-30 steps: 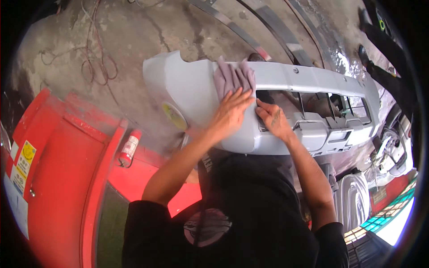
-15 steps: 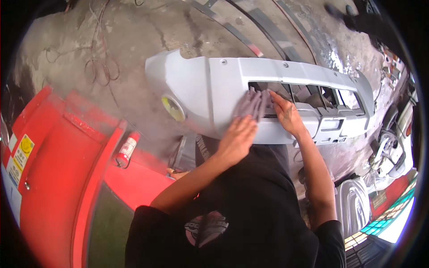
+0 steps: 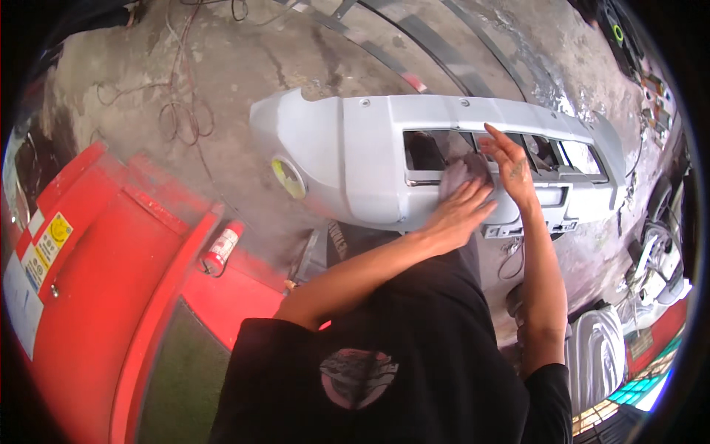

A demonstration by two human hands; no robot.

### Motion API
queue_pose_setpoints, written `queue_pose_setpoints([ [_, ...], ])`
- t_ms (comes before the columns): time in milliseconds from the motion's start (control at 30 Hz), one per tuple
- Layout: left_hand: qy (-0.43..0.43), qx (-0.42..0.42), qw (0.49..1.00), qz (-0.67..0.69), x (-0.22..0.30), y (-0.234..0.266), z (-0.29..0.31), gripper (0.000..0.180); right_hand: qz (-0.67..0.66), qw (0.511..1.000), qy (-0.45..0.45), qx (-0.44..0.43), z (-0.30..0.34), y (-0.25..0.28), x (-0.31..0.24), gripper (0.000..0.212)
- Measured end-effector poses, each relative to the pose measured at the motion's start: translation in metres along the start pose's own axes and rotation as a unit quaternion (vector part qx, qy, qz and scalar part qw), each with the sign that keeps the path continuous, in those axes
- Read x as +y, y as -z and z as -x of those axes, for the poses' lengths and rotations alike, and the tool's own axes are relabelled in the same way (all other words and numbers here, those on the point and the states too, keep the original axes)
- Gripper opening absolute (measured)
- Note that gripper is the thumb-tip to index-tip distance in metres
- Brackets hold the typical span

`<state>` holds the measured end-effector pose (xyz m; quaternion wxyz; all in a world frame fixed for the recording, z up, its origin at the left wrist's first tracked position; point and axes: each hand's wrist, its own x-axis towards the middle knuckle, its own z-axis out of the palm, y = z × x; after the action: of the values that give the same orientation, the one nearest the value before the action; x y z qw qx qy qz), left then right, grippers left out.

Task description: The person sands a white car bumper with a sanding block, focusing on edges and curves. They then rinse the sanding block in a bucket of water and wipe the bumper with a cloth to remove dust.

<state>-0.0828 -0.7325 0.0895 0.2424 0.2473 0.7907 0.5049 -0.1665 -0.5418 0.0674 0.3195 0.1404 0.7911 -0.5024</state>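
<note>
A car bumper, primer-grey with a long grille opening, lies crosswise in front of me. My left hand holds a greyish-purple cloth against its face, at the lower edge of the opening. The fingers lie over the cloth, and part of it bunches up beyond them. Just to the right, my right hand is raised over the opening, fingers stretched and apart, with nothing in it. Whether its fingertips touch the bumper I cannot tell. A yellow-green patch shows around the round hole at the bumper's left end.
On the left stands a red cabinet-like body, with a red fire extinguisher beside it. Long dark strips lie on the concrete floor beyond the bumper. Coiled hoses lie far left. A silver wrapped bundle sits at lower right.
My left hand and the cloth have moved right along the grille opening. My right hand has shifted right and up, its fingers now spread more. The bumper appears to stay put.
</note>
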Motion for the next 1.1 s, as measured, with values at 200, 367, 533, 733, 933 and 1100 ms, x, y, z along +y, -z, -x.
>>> queue_pose_setpoints([
  [200,0.165,-0.09,0.975,0.121,-0.003,0.051,0.092,0.052,0.089,0.983,0.154,0.044,0.037,0.009,-0.001,0.054],
  [367,0.368,0.039,0.794,0.483,0.037,0.066,0.093,0.053,0.033,0.98,0.187,-0.065,0.116,-0.034,-0.063,0.065],
  [533,0.29,0.094,0.65,0.696,0.084,0.06,0.03,0.054,-0.106,0.984,0.116,0.082,0.164,-0.029,-0.061,0.046],
  [733,0.215,0.061,0.939,0.262,0.042,0.061,-0.021,0.047,0.16,0.94,0.165,0.25,0.18,0.054,-0.001,0.051],
  [933,0.302,0.047,0.944,0.123,-0.047,0.039,-0.017,0.058,0.396,0.864,0.256,0.175,0.172,0.074,0.11,0.054],
  [1100,0.341,0.023,0.924,0.171,-0.053,0.053,-0.001,0.058,0.216,0.89,0.179,0.359,0.166,0.17,0.104,0.041],
])
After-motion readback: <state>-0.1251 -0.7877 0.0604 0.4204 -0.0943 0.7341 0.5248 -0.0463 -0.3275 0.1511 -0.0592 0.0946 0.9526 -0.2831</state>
